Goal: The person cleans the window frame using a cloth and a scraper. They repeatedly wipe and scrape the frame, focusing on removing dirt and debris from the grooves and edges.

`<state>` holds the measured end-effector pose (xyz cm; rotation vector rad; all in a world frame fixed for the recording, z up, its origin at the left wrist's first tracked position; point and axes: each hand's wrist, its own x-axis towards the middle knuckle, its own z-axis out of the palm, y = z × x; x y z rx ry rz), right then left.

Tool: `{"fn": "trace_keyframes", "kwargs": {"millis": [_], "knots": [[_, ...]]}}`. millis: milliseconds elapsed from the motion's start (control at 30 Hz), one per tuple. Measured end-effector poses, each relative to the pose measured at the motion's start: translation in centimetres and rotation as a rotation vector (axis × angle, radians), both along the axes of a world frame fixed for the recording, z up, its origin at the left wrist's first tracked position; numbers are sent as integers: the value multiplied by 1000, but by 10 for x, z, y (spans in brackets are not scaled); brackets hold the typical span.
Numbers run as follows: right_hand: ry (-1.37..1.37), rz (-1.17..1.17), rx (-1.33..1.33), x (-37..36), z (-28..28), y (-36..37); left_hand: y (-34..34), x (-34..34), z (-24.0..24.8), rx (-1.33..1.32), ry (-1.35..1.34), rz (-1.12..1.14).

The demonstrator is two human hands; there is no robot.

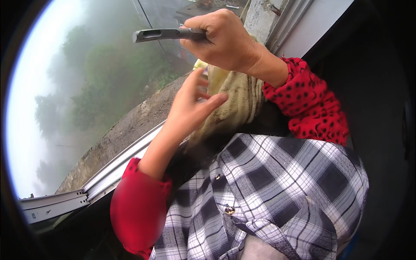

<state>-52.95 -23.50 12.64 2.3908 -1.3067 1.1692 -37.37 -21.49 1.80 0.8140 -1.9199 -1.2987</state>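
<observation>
My right hand [223, 41] is wrapped round a dark grey handle [167, 34], whose slotted end sticks out to the left. What the handle belongs to is hidden behind the hand. Below that hand hangs a damp-looking, yellowish towel [236, 93], bunched in folds; whether it is joined to the handle I cannot tell. My left hand [190, 102] is beside the towel's left side, fingers apart and slightly blurred, with nothing seen in it. Its fingertips overlap the towel in the view, and whether they touch it is unclear.
A white window frame rail [125, 162] runs along the left, with a rough concrete ledge [143, 106] beyond it. Outside are misty trees [108, 73] far below. A white frame post [299, 26] and a weathered wall edge [262, 19] stand at the upper right.
</observation>
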Motion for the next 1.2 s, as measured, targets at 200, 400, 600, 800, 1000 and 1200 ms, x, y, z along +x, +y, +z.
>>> {"fn": "trace_keyframes", "kwargs": {"millis": [200, 400, 600, 800, 1000, 1200], "knots": [[-180, 270, -75, 45, 14, -11, -50, -48, -2, -106, 304, -9], [-943, 731, 49, 51, 71, -12, -131, 98, 68, 265, 695, 539], [-1108, 733, 129, 30, 37, -12, -128, 230, 134, -398, 655, 775], [-928, 744, 77, 5, 36, -3, -87, 226, 134, -391, 566, 815], [-762, 792, 37, -13, 53, 49, -41, 172, 103, -159, 444, 401], [-628, 834, 111, -4, 44, 70, -8, 104, 77, -195, 88, -98]]}}
